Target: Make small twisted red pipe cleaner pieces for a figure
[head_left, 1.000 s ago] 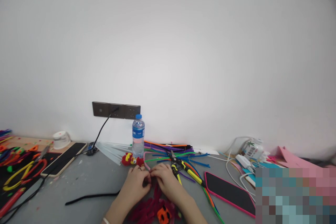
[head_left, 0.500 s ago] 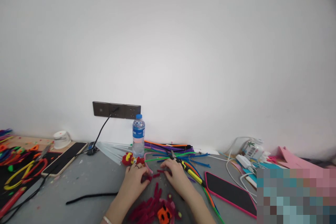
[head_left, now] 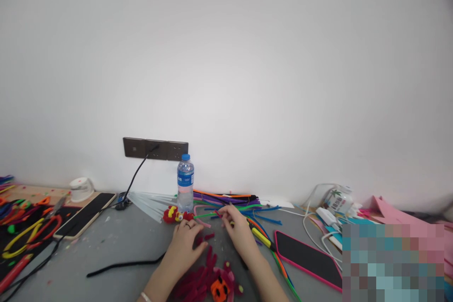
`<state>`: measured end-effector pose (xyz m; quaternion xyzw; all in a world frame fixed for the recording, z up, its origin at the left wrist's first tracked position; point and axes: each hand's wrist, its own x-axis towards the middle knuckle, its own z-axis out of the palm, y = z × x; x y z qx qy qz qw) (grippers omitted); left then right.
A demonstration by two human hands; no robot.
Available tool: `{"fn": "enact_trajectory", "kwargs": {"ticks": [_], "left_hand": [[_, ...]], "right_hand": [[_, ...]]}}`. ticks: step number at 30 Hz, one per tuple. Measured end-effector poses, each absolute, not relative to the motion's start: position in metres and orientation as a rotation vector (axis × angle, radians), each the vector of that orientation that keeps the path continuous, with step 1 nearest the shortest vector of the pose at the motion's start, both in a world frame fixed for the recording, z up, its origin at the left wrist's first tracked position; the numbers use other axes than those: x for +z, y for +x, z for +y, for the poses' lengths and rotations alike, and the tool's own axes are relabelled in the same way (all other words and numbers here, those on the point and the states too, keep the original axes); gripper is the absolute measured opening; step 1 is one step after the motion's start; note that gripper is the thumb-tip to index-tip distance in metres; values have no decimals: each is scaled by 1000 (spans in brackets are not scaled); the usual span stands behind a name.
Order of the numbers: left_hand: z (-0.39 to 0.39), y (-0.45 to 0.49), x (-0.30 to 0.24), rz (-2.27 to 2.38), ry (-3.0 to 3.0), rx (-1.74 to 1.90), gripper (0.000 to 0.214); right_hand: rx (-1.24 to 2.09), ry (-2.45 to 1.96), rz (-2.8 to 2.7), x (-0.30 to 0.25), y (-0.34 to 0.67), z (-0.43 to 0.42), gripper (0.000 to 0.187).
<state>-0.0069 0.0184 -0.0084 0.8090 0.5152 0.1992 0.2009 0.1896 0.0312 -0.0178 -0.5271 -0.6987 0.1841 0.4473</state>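
Observation:
My right hand [head_left: 238, 230] is raised a little, thumb and fingers pinched on a short dark red pipe cleaner piece [head_left: 217, 213]. My left hand [head_left: 187, 244] is curled low over the grey table, with dark red fuzz showing between thumb and forefinger. A loose dark red piece [head_left: 209, 236] lies between the hands. Below them is a heap of dark red pipe cleaner pieces [head_left: 194, 283], beside an orange fuzzy figure [head_left: 220, 289] with black spots. A red and yellow fuzzy figure [head_left: 173, 214] with a googly eye sits just beyond my left fingers.
A water bottle [head_left: 185, 184] stands near the wall. Bundled coloured pipe cleaners [head_left: 226, 197] lie behind my right hand, with yellow-handled pliers [head_left: 261, 237] beside it. A pink-edged phone [head_left: 307, 260] lies right; another phone [head_left: 85, 214] and scissors [head_left: 26, 238] lie left. A black pipe cleaner [head_left: 123, 264] lies front left.
My right hand has moved forward and up with the dark red piece, farther from my left hand. My left hand has shifted only slightly, its thumb a little farther from the forefinger.

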Motion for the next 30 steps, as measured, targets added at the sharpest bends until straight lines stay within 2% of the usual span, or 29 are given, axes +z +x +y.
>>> {"fn": "enact_trajectory", "kwargs": {"ticks": [3, 8, 15, 21, 25, 30], "left_hand": [[19, 3, -13, 1487, 2284, 556, 34], [19, 14, -13, 1530, 2342, 497, 14], [15, 8, -5, 1294, 2240, 820, 15], [25, 5, -8, 1137, 1841, 1010, 12], [29, 4, -12, 1044, 1623, 1070, 21], [29, 3, -15, 988, 1466, 1097, 29]], "right_hand": [[539, -1211, -1608, -20, 189, 33, 25], [840, -1140, -1379, -23, 187, 36, 22], [1056, -1071, -1207, -14, 189, 37, 34], [1055, -1062, -1333, 0, 182, 26, 27], [998, -1064, -1502, 9, 175, 18, 16], [941, -1113, -1597, 10, 169, 14, 12]]}}
